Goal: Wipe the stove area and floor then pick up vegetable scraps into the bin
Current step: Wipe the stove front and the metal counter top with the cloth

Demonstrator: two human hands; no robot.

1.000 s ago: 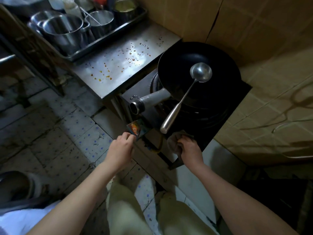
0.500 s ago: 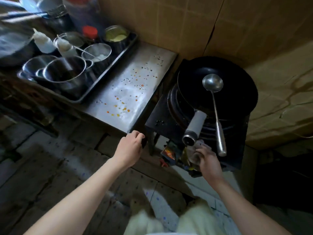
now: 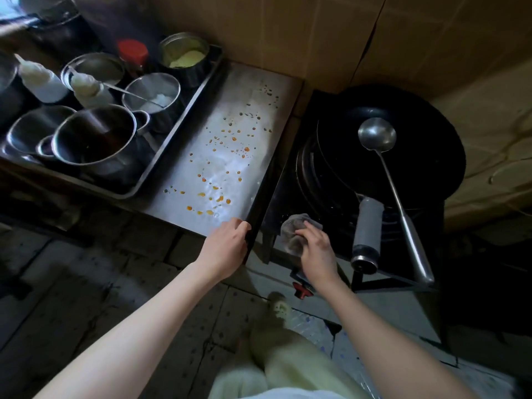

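On the stove (image 3: 290,214), right hand (image 3: 316,249) presses a cloth (image 3: 290,234), grip clenched — left hand (image 3: 227,249) grasps the counter (image 3: 230,156) edge.

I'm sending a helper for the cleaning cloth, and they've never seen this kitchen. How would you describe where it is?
Find the black stove with the dark wok on it, to the right of the splattered steel counter. At the stove's front left corner, the right hand presses down a crumpled grey cloth. It is the only soft, wrinkled thing there; the wok handle and ladle beside it are rigid.
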